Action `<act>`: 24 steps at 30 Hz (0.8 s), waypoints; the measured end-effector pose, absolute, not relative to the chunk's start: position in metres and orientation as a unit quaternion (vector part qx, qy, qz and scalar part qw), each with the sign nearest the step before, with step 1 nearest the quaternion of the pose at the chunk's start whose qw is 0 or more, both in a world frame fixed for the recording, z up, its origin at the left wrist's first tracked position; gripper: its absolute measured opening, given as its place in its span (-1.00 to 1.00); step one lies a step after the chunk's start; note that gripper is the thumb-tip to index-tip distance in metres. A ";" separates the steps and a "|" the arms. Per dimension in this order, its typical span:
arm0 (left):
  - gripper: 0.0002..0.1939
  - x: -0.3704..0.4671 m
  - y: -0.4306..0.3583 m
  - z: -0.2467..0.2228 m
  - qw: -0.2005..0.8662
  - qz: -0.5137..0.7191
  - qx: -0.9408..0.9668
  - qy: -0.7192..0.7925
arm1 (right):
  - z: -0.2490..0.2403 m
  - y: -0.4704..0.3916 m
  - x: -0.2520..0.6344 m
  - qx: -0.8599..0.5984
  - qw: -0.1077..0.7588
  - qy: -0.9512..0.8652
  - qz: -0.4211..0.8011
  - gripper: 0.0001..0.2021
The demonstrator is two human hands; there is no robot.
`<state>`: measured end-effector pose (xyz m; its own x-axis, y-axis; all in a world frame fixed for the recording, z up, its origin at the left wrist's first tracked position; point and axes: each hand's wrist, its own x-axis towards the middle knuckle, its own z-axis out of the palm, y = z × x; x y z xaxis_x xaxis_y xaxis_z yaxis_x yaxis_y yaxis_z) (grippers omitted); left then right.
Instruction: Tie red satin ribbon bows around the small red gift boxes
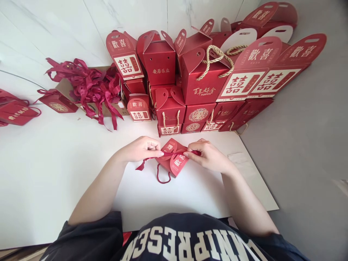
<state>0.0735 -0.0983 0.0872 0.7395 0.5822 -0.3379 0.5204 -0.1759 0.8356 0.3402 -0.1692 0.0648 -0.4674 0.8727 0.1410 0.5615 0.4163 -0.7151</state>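
Observation:
A small red gift box (178, 167) with pale Chinese lettering sits on the white table in front of me, its top flaps folded together. Across its top runs a dark red ribbon (174, 152). My left hand (145, 149) pinches the ribbon at the box's left side, and a loose tail hangs below the fingers. At the right side my right hand (208, 155) is closed on the ribbon's other part. A dark red cord handle (164, 182) loops from the box's near side onto the table.
Stacked red gift boxes (201, 99), several with gold rope handles, stand along the back wall. Left of them is a cardboard box (66, 90) heaped with red ribbons (89, 85). More red boxes (19, 112) lie far left. The white table (130, 203) ends at a grey surface on the right.

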 end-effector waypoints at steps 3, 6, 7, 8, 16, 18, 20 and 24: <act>-0.67 0.070 -0.097 0.093 0.538 -0.017 0.763 0.358 | 0.065 -0.169 0.340 -0.455 0.250 -0.796 0.311 -0.66; -0.71 0.065 -0.097 0.099 0.572 -0.081 0.748 0.327 | 0.063 -0.169 0.340 -0.458 0.246 -0.789 0.327 -0.65; -0.73 0.064 -0.097 0.100 0.584 -0.085 0.747 0.307 | 0.063 -0.168 0.340 -0.455 0.246 -0.788 0.334 -0.65; -0.76 0.064 -0.097 0.101 0.593 -0.074 0.749 0.285 | 0.062 -0.168 0.340 -0.450 0.246 -0.788 0.342 -0.65; -0.86 0.084 -0.093 0.066 0.644 0.178 0.730 0.139 | 0.060 -0.167 0.339 -0.438 0.255 -0.774 0.379 -0.66; -0.85 0.087 -0.094 0.057 0.652 0.207 0.711 0.165 | 0.060 -0.167 0.340 -0.439 0.258 -0.770 0.385 -0.66; -0.86 0.089 -0.096 0.052 0.627 0.230 0.713 0.212 | 0.060 -0.167 0.339 -0.438 0.258 -0.769 0.387 -0.66; -0.86 0.094 -0.102 0.051 0.550 0.256 0.747 0.273 | 0.061 -0.168 0.338 -0.433 0.261 -0.767 0.396 -0.66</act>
